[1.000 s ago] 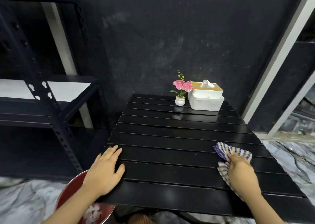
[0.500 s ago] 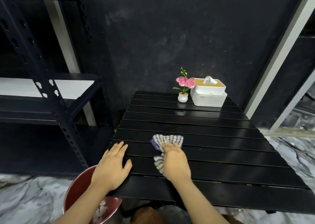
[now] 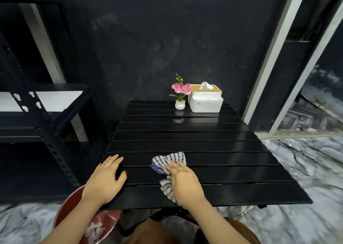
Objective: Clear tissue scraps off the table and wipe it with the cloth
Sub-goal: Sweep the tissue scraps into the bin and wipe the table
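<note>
The right hand [image 3: 182,180] presses flat on the cloth [image 3: 168,166] near the table's [image 3: 222,145] front edge, while the left hand [image 3: 105,178] rests spread at the front-left corner, the unwiped slats lying farther back and rightward.

There is a single view, from a camera worn on the person's head, looking forward and steeply down over the black slatted worktop [image 3: 185,138]. It sits close above the near edge: both forearms enter from the 6 o'clock border, with the left hand [image 3: 106,178] at about 7 o'clock and the right hand [image 3: 185,180] near centre. The wide-angle lens bends the straight lines (the shelf rack [image 3: 48,125] at 9 o'clock and the pale frame [image 3: 274,58] at 2 o'clock both lean outward). The dark wall [image 3: 167,39] fills 12 o'clock, farthest off. No second view shares the scene.
</note>
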Action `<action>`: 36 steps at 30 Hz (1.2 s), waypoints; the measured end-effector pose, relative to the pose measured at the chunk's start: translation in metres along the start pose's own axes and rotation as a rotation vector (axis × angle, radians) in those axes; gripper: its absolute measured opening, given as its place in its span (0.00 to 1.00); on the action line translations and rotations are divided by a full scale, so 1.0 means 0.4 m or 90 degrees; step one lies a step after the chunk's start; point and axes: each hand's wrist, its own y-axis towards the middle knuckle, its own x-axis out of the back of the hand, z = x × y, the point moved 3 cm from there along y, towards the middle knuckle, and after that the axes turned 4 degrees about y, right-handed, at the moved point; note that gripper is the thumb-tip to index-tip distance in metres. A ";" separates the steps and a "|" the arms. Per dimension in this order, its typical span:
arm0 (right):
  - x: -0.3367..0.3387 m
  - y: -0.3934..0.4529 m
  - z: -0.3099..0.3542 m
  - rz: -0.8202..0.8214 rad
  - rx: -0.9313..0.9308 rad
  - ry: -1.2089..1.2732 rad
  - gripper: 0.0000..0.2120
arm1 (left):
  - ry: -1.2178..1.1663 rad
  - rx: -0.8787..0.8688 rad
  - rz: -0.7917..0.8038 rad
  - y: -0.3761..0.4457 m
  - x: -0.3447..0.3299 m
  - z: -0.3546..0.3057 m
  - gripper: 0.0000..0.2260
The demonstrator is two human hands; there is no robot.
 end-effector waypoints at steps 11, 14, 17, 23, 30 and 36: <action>0.203 -0.110 -0.291 -0.072 -0.166 -0.025 0.21 | 0.001 -0.007 0.006 -0.005 0.001 -0.003 0.24; 0.239 -0.128 -0.349 -0.089 -0.196 -0.027 0.20 | 0.005 -0.004 0.010 -0.005 0.003 -0.005 0.24; 0.268 -0.144 -0.400 -0.095 -0.227 -0.021 0.19 | 0.004 -0.001 0.010 -0.005 0.004 -0.008 0.24; 0.320 -0.170 -0.469 -0.128 -0.274 0.010 0.18 | 0.004 -0.001 0.013 -0.005 0.005 -0.009 0.24; 0.346 -0.180 -0.528 -0.159 -0.303 0.024 0.17 | -0.002 0.000 0.015 -0.003 0.004 -0.010 0.24; 0.348 -0.182 -0.531 -0.165 -0.304 0.016 0.18 | -0.008 0.002 0.017 -0.005 0.006 -0.012 0.24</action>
